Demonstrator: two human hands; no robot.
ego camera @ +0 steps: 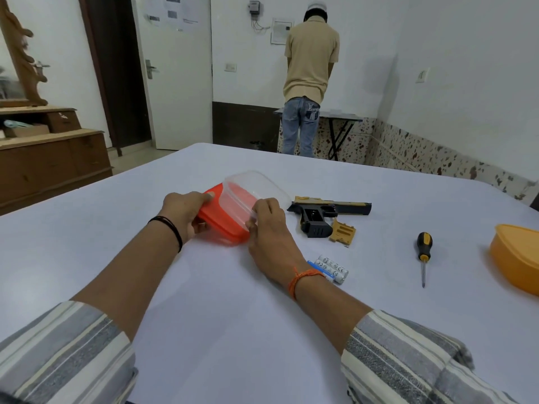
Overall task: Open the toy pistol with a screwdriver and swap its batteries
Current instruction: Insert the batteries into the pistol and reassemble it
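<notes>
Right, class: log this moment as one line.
left hand holds red lid | right hand grips clear tub | pistol open | batteries out

On the table (262, 330), the tub (256, 193) sits tilted on its lid (224, 223), left of the toy pistol (326, 209). The loose cover plate (344, 233) lies just beside the pistol's handle. The batteries (335, 268) lie nearer the person (partly behind the right wrist), the screwdriver (423, 255) to their right, and a bowl (516, 258) at the right edge.

The white cylindrical batteries (333, 266), lower right of centre, carry small printed marks, possibly CE symbols; too small to read surely.
</notes>
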